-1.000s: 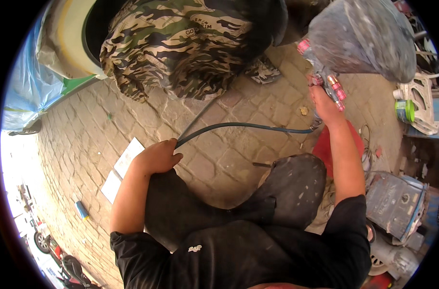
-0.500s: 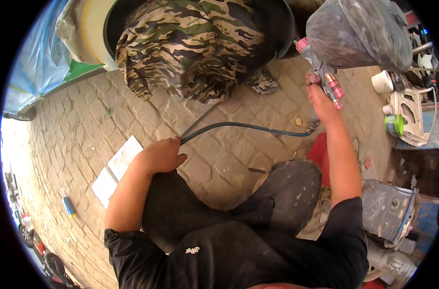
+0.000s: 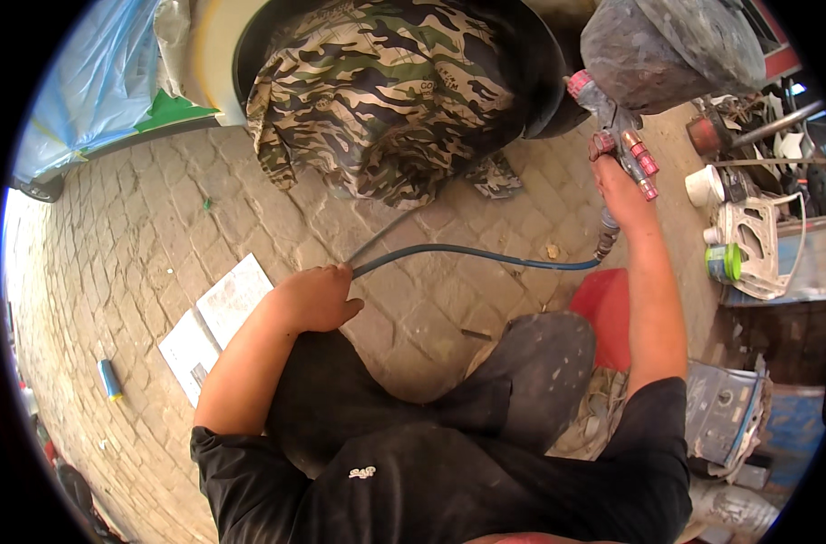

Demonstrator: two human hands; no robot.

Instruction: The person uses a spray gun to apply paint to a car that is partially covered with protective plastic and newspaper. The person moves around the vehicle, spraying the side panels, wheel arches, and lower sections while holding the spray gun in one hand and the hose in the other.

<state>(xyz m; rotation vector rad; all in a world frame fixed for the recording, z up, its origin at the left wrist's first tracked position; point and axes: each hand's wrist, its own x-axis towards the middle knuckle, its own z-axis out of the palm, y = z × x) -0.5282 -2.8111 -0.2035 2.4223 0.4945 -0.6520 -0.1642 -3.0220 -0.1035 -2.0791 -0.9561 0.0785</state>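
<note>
My right hand is closed on the grip of a spray gun with red knobs, raised off the ground. A large, dusty grey cup sits at its upper end. From the grip's lower end a blue-grey air hose bows across to my left hand, which is closed around it above my left knee. Past that hand, a thinner grey stretch of hose slants up toward a camouflage cloth. The cloth is draped in a car's wheel arch, and whatever it covers is hidden.
Blue plastic sheeting covers the car body at left. On the paving lie an open booklet and a small blue tube. A red object is beside my right knee. Tubs, a white frame and a grey box stand at right.
The spray gun and my right hand are slightly farther right in view. My left hand has shifted a little right. The whole scene has turned slightly; both grips are the same.
</note>
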